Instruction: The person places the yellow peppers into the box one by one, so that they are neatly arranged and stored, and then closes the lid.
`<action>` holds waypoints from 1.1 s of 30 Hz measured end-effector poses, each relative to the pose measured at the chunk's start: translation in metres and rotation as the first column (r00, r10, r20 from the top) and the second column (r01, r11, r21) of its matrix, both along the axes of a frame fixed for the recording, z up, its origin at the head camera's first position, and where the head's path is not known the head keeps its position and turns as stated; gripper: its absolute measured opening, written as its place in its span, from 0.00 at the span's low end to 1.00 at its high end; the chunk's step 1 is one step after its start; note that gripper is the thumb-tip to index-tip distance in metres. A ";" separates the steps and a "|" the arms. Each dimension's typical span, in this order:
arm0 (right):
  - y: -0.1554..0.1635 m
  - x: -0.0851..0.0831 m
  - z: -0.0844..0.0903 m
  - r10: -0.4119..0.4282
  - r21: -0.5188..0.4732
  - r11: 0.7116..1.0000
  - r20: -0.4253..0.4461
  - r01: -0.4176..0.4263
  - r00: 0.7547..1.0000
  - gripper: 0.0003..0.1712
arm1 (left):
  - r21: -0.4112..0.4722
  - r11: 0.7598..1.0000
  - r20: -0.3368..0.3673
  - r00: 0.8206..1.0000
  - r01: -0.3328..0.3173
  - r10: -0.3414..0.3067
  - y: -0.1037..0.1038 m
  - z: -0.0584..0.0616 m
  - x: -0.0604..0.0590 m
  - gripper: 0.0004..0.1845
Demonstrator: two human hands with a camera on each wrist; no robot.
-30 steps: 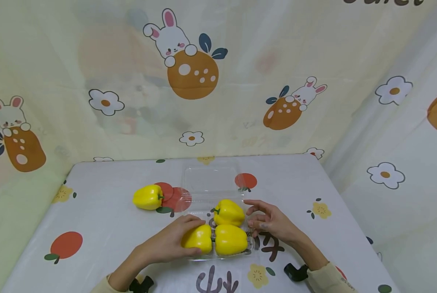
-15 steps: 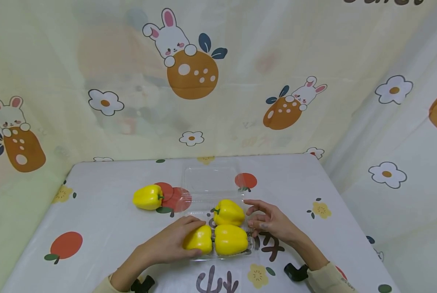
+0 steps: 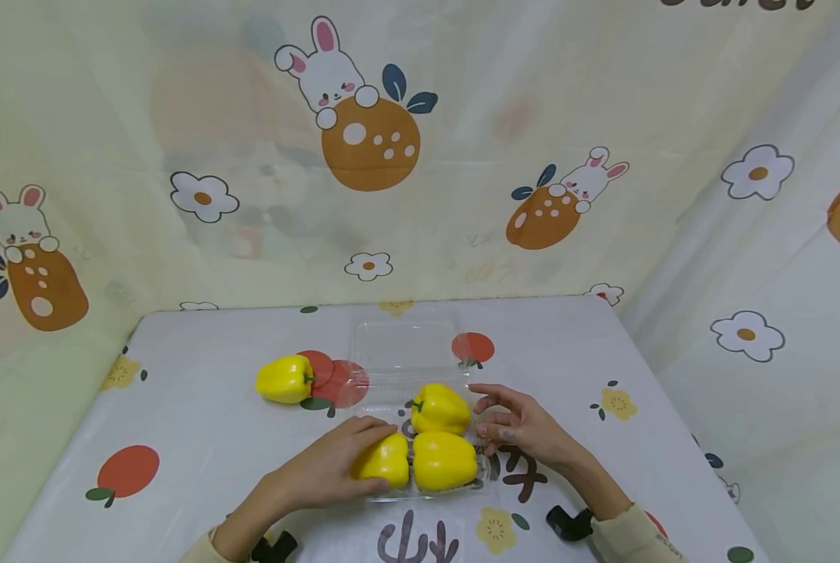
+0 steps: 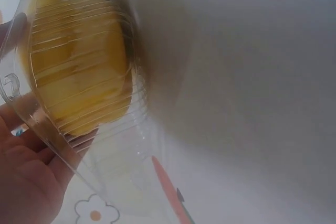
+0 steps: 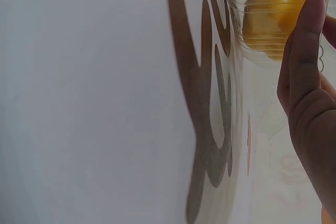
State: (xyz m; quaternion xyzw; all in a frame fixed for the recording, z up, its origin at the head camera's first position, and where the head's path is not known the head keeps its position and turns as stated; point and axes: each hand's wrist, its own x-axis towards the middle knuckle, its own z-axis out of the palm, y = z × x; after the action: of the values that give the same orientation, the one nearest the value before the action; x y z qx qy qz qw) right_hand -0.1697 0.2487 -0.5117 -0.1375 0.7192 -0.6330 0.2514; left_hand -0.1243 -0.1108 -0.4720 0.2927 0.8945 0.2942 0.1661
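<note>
A clear plastic clamshell box (image 3: 404, 346) lies open on the table, its lid folded back to the far side. Three yellow bell peppers sit in its base. My left hand (image 3: 328, 465) grips the near-left pepper (image 3: 386, 461), fingers over its top and thumb on the near side. Beside it lies the near-right pepper (image 3: 444, 461), and behind that the far-right pepper (image 3: 439, 408). At the box's right side my right hand (image 3: 525, 428) has loosely bent fingers and holds nothing; in the right wrist view its thumb is by the box wall (image 5: 236, 19).
A fourth-corner gap in the base lies at back left. Another yellow bell pepper (image 3: 284, 379) rests on the printed white tablecloth (image 3: 202, 422), left of the box. Black wrist devices (image 3: 569, 523) are on both wrists. A printed curtain (image 3: 462, 219) hangs behind the table.
The near-left pepper and the left hand have shifted very slightly to the right. The right hand and the other peppers have stayed put.
</note>
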 end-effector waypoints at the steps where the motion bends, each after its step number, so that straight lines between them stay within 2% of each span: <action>1: 0.000 0.000 0.000 0.001 -0.001 1.000 0.000 -0.001 1.000 0.45 | -0.004 1.000 -0.001 1.000 0.000 0.000 0.000 0.000 0.000 0.40; 15: -0.001 0.001 0.001 -0.004 0.005 1.000 -0.003 0.004 1.000 0.44 | 0.012 1.000 0.041 0.999 -0.009 0.008 -0.003 -0.003 0.000 0.42; 21: -0.001 0.001 0.002 -0.006 0.008 1.000 -0.007 0.006 1.000 0.44 | 0.075 0.997 0.064 0.998 -0.022 0.017 -0.006 -0.003 0.001 0.42; 29: -0.001 0.000 -0.001 -0.007 0.012 1.000 -0.007 0.007 1.000 0.44 | 0.142 0.988 0.060 0.997 -0.062 0.054 -0.008 0.000 -0.001 0.35; 33: 0.000 0.000 -0.001 -0.006 0.000 1.000 -0.004 0.006 1.000 0.44 | 0.204 0.975 0.073 0.995 -0.088 0.075 -0.012 0.000 -0.002 0.33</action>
State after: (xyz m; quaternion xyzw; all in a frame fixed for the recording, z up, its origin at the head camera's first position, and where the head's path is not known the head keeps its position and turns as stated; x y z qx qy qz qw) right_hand -0.1701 0.2485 -0.5129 -0.1367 0.7201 -0.6333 0.2482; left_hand -0.1263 -0.1230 -0.4719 0.2618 0.8645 0.4015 0.1513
